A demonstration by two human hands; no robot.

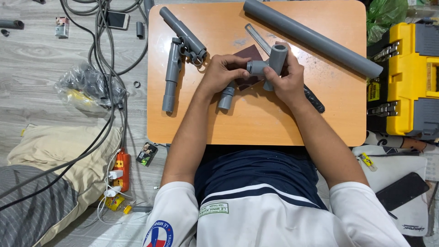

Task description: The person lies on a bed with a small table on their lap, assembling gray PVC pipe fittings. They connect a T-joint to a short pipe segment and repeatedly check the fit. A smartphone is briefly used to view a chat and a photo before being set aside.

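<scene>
Head camera, looking down: my right hand grips the grey pipe tee fitting above the small wooden table, while my left hand pinches its side branch, steadying it over brown sandpaper.

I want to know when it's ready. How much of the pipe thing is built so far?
Done: a jointed pipe piece already lies put together on the small table. In hand: the left hand and right hand both hold a grey T-joint in their grip. Left: one long pipe and a short pipe piece lie loose, joined to nothing.
</scene>
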